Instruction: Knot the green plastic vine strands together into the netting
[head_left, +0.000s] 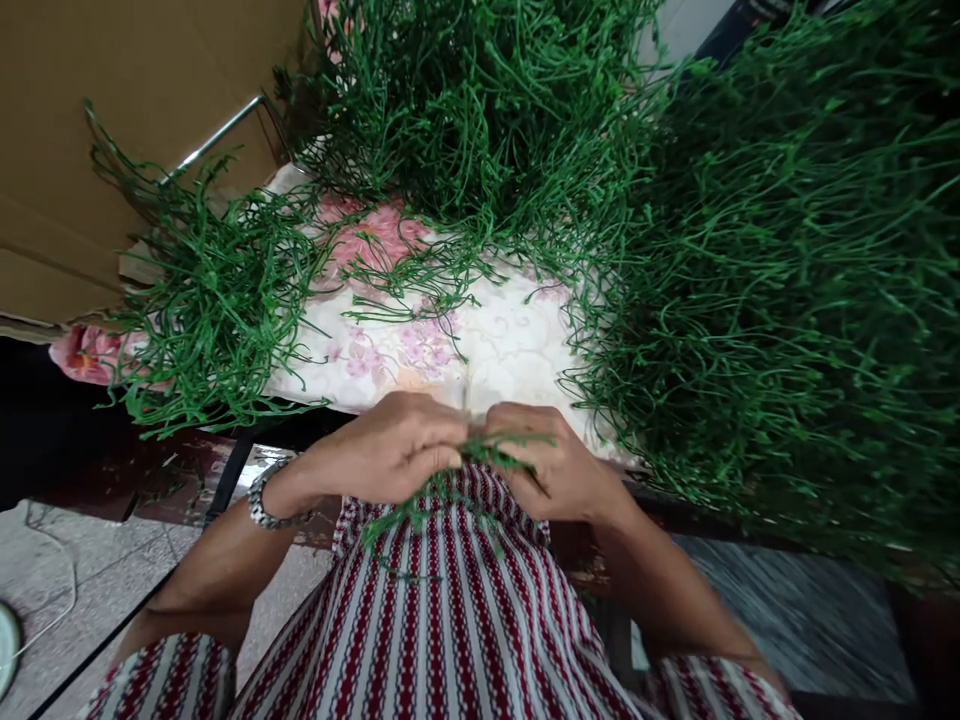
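Close to my lap, both hands meet over a small bunch of thin green stems (487, 452) with little branching tips. My left hand (405, 445) has its thumb and fingers pinched on one end of the bunch. Around the other end, my right hand (544, 462) is closed, and some tips stick out over its fingers. Loose sprigs (397, 520) hang below the hands against the striped garment. Between the hands a faint upright blur shows, too smeared to make out.
A floral cloth (502, 340) covers the work surface ahead. Green stems lie in a small heap (225, 300) at left, a tall pile (487, 110) at the back and a large mass (765, 300) at right. A cardboard box (135, 90) stands at the far left.
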